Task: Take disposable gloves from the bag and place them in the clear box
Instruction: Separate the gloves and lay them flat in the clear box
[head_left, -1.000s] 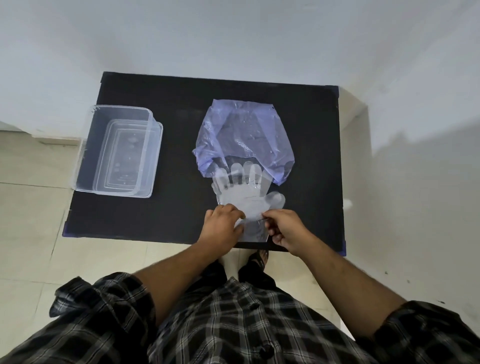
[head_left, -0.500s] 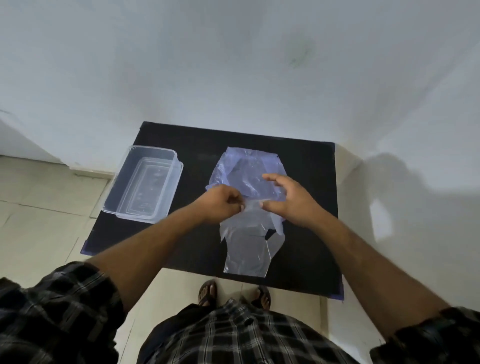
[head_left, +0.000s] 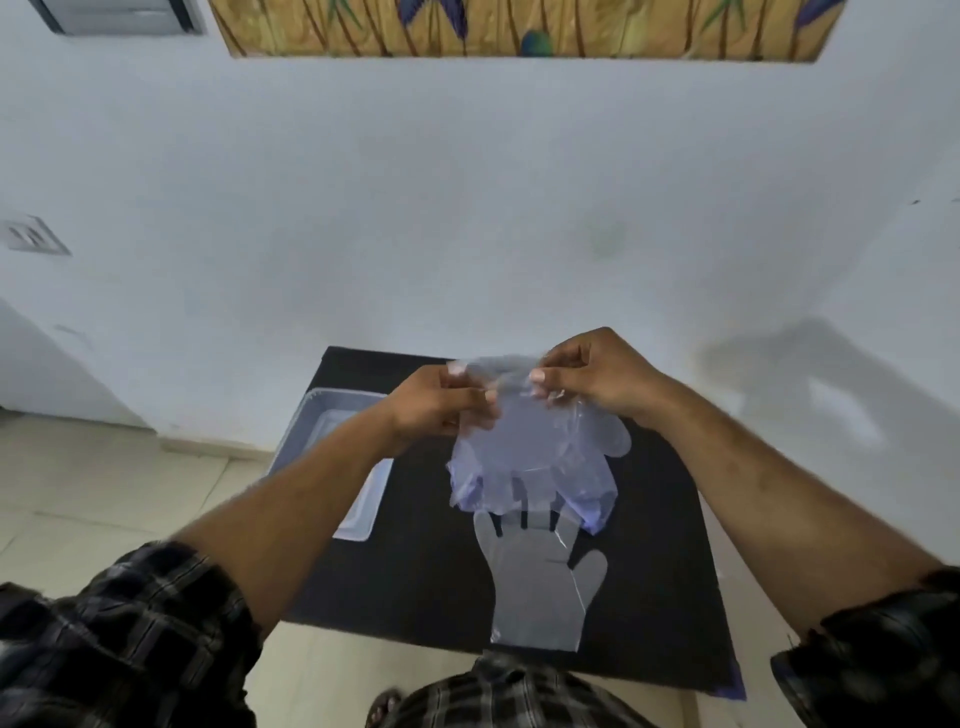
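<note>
Out past my left forearm, down on the black mat (head_left: 415, 582), sits the box (head_left: 332, 447), mostly hidden behind that arm, open side up so I can drop gloves in without fuss. My left hand (head_left: 436, 402) is pinched shut on the near edge of a thin glove (head_left: 524, 436), thumb and fingers closed on the film at its cuff. Just across from it my right hand (head_left: 597, 376) pinches the other side of the same cuff between thumb and forefinger, the rest of the fingers curled. I hold it up with both hands so the flimsy sheet hangs straight. It dangles in front of the bluish bag (head_left: 592, 499), whose mouth lies on the mat below my grip. Beneath that, nearer my body, another glove (head_left: 540, 587) lies flat, its fingers pointing into the bag. Neither glove is in the box yet.
</note>
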